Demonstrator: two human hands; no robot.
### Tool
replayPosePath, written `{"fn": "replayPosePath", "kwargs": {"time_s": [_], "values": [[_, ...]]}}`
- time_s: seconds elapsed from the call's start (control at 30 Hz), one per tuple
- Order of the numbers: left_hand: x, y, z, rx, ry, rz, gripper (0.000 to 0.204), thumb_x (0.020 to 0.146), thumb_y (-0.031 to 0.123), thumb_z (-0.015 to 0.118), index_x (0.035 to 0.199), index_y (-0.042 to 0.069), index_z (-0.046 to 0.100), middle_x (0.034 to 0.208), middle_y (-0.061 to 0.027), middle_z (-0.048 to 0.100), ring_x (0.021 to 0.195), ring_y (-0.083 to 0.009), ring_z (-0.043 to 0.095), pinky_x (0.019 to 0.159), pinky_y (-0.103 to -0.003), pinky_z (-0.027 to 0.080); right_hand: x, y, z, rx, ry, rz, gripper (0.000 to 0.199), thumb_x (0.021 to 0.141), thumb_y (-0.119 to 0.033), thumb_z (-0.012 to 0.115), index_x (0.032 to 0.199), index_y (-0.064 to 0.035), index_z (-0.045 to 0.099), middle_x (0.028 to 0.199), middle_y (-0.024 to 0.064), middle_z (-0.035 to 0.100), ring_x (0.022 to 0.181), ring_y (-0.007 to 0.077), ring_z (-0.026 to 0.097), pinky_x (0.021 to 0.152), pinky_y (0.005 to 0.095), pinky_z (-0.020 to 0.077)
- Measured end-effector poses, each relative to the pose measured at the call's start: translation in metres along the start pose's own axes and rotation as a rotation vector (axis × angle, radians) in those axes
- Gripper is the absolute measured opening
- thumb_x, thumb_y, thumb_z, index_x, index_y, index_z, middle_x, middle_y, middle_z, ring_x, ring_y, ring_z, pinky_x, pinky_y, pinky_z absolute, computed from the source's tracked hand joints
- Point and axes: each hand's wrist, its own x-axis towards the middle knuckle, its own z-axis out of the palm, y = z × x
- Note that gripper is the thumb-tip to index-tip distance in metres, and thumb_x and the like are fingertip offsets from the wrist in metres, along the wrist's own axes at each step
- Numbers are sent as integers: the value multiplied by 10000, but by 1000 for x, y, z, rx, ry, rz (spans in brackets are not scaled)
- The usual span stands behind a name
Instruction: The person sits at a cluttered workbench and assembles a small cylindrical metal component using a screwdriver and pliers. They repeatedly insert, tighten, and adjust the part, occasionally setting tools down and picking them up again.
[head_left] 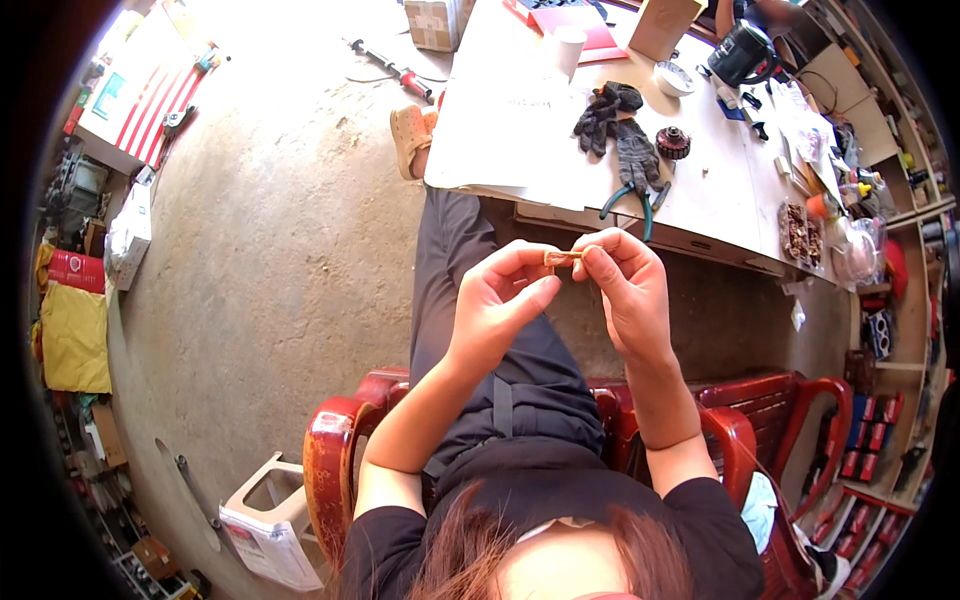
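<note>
The biggest thing I see from my remote seat is the long white-topped table (500, 130), its near edge running past the person's knees. Below that edge, the person sits on a glossy red-brown wooden chair (329, 445). Grey-and-black knit gloves (636, 152) lie toward the table's near edge, and slim pliers with teal handles (645, 205) reach over that edge. The bare left hand (488, 305) and bare right hand (637, 292) are raised on the person's side of it, fingers bent inward. A round, dark-and-reddish ribbed rotor (673, 143) sits right of the gloves. Smallest is a short tan, copper-toned strip (562, 258), off the table, between the two sets of fingertips. I see the right thumb and forefinger pinching its right end; the left fingertips meet its left end, but I can't tell whether they grip. I judge it light, pliable and easily creased or frayed, perhaps strands rather than one piece, so I'd favour a soft fingertip pinch at each end, sparing the middle.
</note>
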Motion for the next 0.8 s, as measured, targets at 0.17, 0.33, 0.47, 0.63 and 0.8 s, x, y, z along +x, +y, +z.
{"fn": "replayPosePath", "kwargs": {"time_s": [0.17,0.33,0.47,0.63,0.8], "values": [[6,-11,1,381,146,247,321,808,27,685,1115,-16,604,940,-9,556,704,-42,492,630,-176,394,2,6,2,101,46,35,160,919,-139,629,955,17,639,829,33,637,782,78,568,761,210,440],[9,-6,1,1115,369,779,416,739,23,727,1138,16,610,973,-74,579,804,-157,552,721,-257,447,4,8,3,177,53,94,157,917,-135,629,952,17,638,835,35,633,782,80,557,765,216,439],[18,0,-5,1317,241,1041,381,703,53,756,1073,64,669,982,-75,629,861,-228,578,753,-319,461,2,9,1,89,12,95,151,917,-129,628,954,17,639,840,37,637,797,84,572,779,219,448],[16,2,-5,1370,200,1061,310,651,62,766,957,75,719,881,-6,654,793,-183,583,709,-303,449,-1,2,5,50,-25,99,142,906,-96,632,978,26,632,881,47,651,831,93,592,802,231,464],[19,4,-4,1238,261,994,265,638,30,762,898,67,727,778,-5,636,715,-180,559,652,-295,440,-9,0,9,70,-40,122,150,895,-72,638,1008,25,621,942,52,652,852,98,595,803,240,474]]}}
